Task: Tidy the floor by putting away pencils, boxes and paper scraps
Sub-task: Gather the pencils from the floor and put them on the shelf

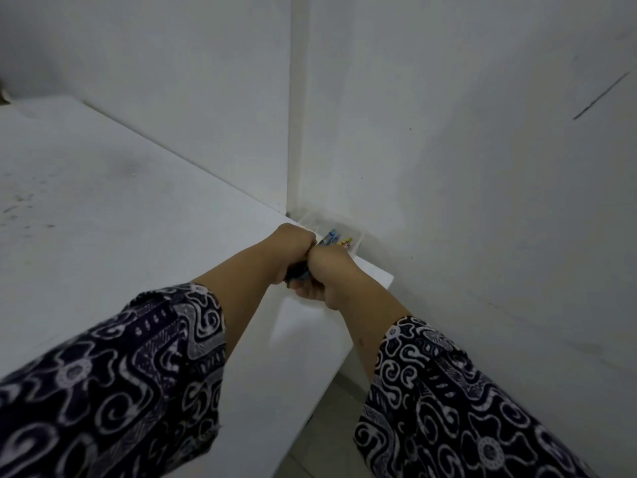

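Note:
A bundle of coloured pencils point(329, 237) pokes out between my two hands, its blue and yellow tips over a clear plastic box point(358, 240) in the corner of a white shelf. My left hand point(293, 251) grips the bundle from the left. From the right, my right hand point(325, 276) wraps round the same pencils. The dark lower ends of the pencils point(299, 272) show below my fists. Most of the box is hidden behind my hands.
The white shelf top point(120, 208) stretches to the left and meets white walls point(465, 150) at the corner. Its right edge drops to a tiled floor point(339, 422). A dark scratch marks the right wall point(601, 96).

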